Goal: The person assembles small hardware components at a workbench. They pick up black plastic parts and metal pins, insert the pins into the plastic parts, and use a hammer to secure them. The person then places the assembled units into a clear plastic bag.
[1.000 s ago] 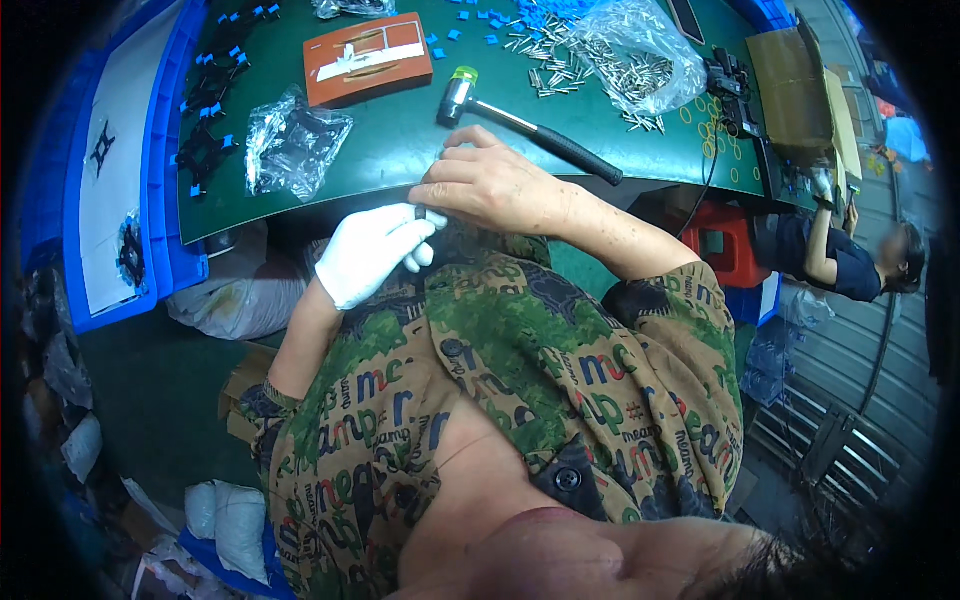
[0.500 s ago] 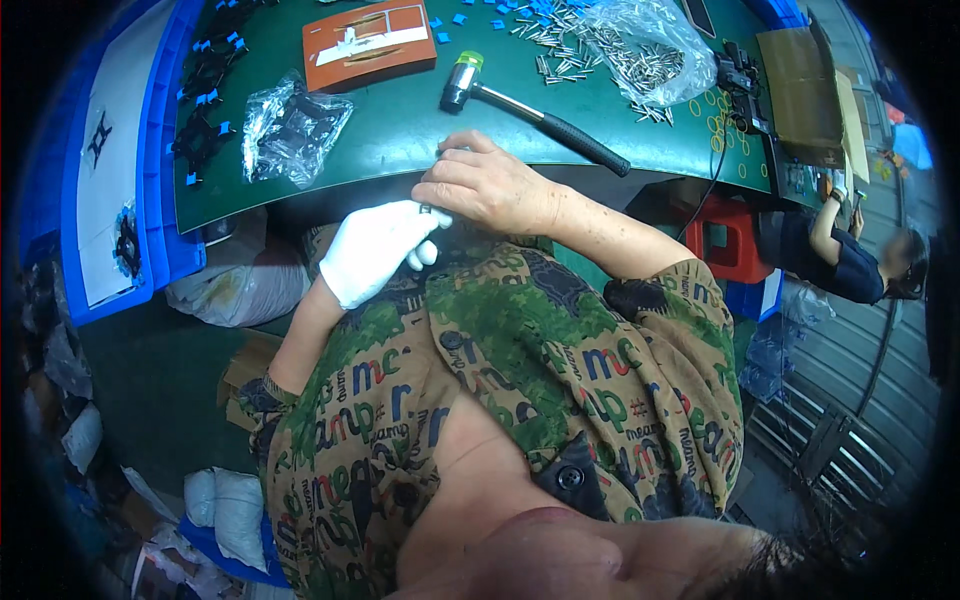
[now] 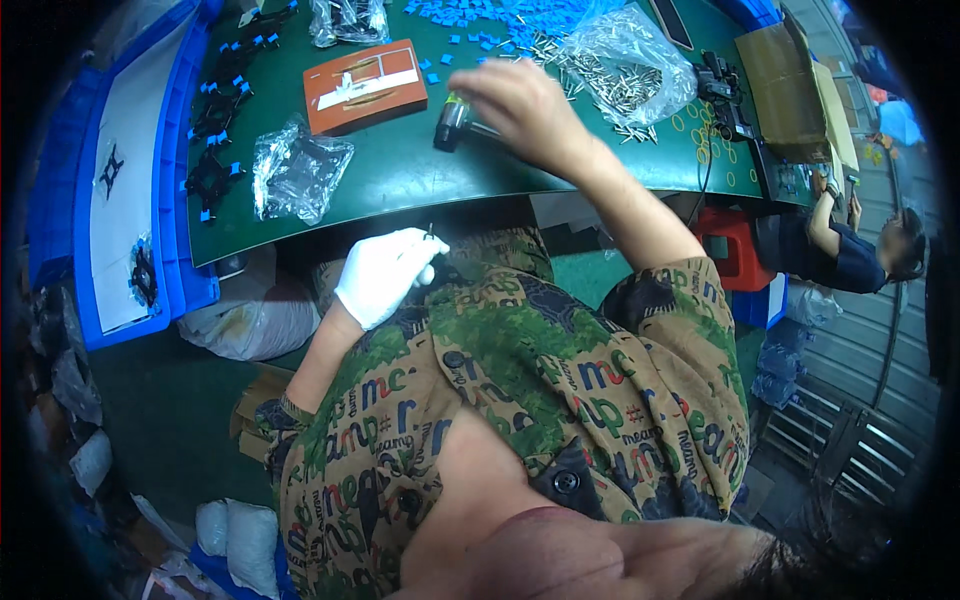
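My left hand [image 3: 383, 276], in a white glove, is at the near edge of the green table [image 3: 400, 185] in front of my chest. Its fingertips pinch a small thin dark piece [image 3: 430, 233]. My bare right hand [image 3: 522, 112] reaches out over the table and is closed on the handle of a hammer. The hammer's black head [image 3: 451, 124] pokes out to the left of that hand, and the handle is hidden under it. The right hand is blurred by motion.
An orange flat box [image 3: 365, 86] and a clear bag of black parts [image 3: 296, 176] lie left of the hammer. A bag of metal pins [image 3: 625, 66], blue bits [image 3: 500, 14] and a cardboard box [image 3: 790, 82] sit farther right. A blue tray [image 3: 60, 200] lies left. Another person [image 3: 850, 250] sits at right.
My right hand left my gloved left hand at the table edge and moved out onto the hammer's handle. My left hand stayed at the table edge.
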### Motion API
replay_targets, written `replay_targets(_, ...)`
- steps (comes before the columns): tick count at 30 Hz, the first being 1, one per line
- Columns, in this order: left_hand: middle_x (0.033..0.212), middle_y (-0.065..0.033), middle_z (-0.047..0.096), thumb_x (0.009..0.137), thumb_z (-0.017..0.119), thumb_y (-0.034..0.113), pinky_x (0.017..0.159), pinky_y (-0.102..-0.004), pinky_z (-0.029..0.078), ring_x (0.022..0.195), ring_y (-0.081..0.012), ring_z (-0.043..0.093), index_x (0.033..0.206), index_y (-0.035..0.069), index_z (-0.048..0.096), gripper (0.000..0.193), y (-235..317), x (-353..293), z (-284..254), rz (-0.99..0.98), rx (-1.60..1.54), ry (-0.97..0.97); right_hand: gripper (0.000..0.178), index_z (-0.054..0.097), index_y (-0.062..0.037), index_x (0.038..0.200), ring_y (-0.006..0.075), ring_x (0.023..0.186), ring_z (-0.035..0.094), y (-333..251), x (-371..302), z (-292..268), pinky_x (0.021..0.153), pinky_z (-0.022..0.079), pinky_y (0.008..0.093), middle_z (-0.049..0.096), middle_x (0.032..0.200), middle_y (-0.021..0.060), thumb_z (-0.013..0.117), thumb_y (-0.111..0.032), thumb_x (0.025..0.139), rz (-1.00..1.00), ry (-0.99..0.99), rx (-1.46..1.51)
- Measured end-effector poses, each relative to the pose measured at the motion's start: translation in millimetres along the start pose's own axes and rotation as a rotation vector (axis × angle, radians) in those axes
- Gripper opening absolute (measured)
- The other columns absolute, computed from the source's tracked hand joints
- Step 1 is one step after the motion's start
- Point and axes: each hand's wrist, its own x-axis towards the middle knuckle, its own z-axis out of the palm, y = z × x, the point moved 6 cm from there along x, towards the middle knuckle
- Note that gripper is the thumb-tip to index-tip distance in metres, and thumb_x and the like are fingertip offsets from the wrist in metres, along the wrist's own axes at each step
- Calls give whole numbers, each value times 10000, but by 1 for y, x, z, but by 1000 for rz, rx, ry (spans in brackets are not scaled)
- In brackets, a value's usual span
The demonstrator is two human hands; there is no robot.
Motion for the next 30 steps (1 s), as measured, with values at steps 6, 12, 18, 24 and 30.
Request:
replay_targets(6,736,-19,674,1025,615,233,597,-216,477,638,-56,607,1063,27,762,256,6,2,1,140,116,-33,239,723,-122,1183,308,1053,665,77,41,49,901,545,434,675,1051,97,642,-176,966,77,-231,-102)
replay_targets(12,751,-20,672,1029,611,223,601,-217,477,645,-59,606,1061,17,760,256,2,-4,-2,250,176,6,247,727,-121,1194,309,1084,657,87,55,72,932,543,416,664,1095,107,650,-150,962,-25,-456,-138)
replay_targets(18,766,-22,673,1037,593,230,608,-221,487,655,-64,614,1076,23,757,267,0,-1,0,139,124,-32,212,731,-114,1145,297,1068,656,92,55,67,926,543,421,648,1128,106,653,-215,976,37,-572,-118)
replay_targets(24,772,-22,668,1050,556,250,614,-229,492,654,-76,609,1088,43,755,290,-1,-2,2,98,121,-37,200,719,-81,1091,290,1023,668,58,45,41,893,543,385,664,1062,102,689,-230,961,16,-413,157)
replay_targets(30,755,-15,655,1055,537,274,620,-234,487,657,-77,597,1090,50,754,313,-4,2,6,22,121,-70,167,674,-43,1059,206,999,648,-37,-7,23,912,513,349,659,1001,68,684,-192,986,112,-593,794)
